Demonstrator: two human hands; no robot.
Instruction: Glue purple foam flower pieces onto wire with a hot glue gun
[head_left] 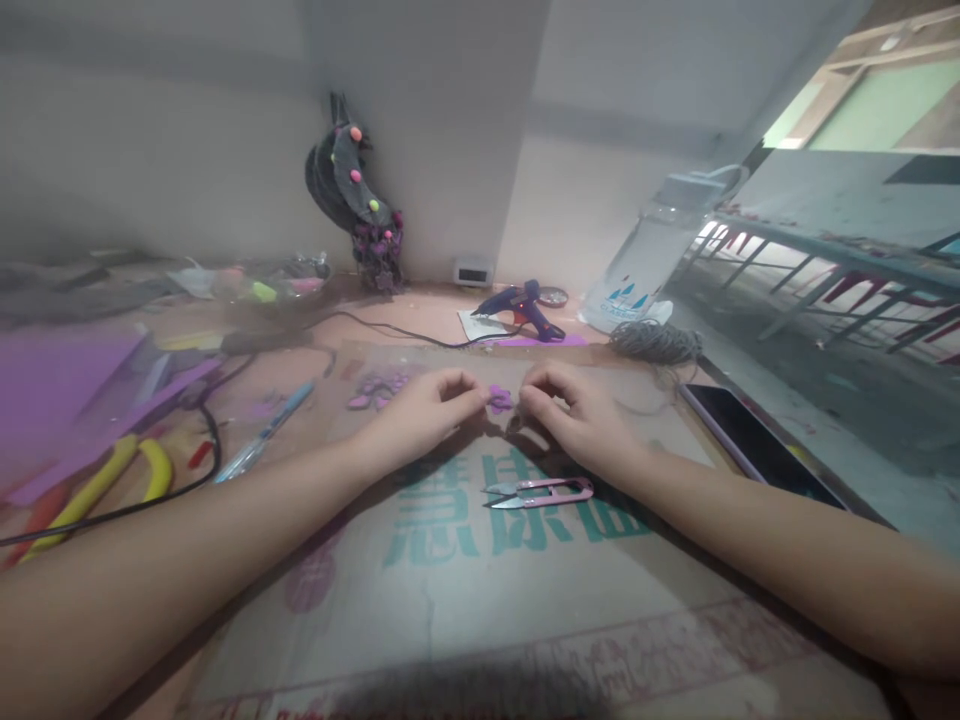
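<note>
A small purple flower (499, 400) is pinched at its left edge between the thumb and fingers of my left hand (442, 405). Close on its right, my right hand (566, 405) is closed in a pinch, with a small dark bit under the fingertips too tiny to name. Whether those right fingers touch the flower I cannot tell. Purple petal-like pieces (375, 390) lie beyond my left wrist. Pink-handled thread snips (540, 491) rest on the printed cardboard (450, 620) just below my hands.
A glue gun (525, 308) stands at the back, its cord running left. Grey yarn (656, 341) lies by a tilted-looking water bottle (641, 255). On the right is a phone (757, 440); on the left are a pen (270, 430) and purple sheets (67, 400). A decorated crescent (352, 190) leans against the wall.
</note>
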